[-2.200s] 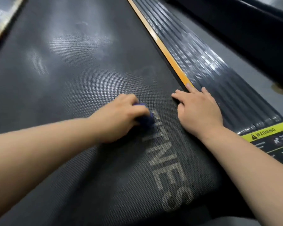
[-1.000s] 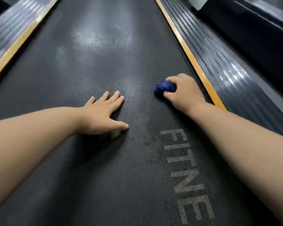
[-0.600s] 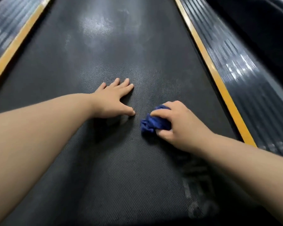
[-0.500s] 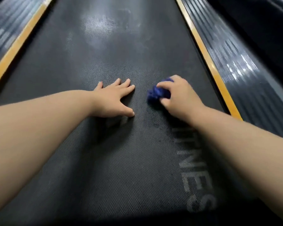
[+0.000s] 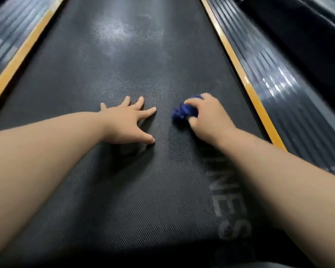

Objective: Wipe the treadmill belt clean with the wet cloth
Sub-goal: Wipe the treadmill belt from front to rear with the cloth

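Looks down along a dark treadmill belt with a fine dotted texture. Presses the left hand flat on the belt near its middle, fingers straight and spread, thumb angled toward the right, with nothing in it. Grips a bunched blue cloth in the right hand, fingers curled over the top of the wad and thumb against its near side, though motion blur softens the outline. Holds the blue cloth down on the belt, right of centre, level with the left hand's fingertips, near them but apart. Sets it just beyond the far end of the grey lettering printed lengthwise on the belt's right part. Reads there as "NES" at most, since the right forearm and blur hide the rest. Shows pale smears farther up the belt, well past both hands. Borders the belt with a left orange strip and a right orange strip, one along each long edge. Carries a ribbed left side rail and a ribbed right side rail outside those strips, the right one glinting with reflected light.
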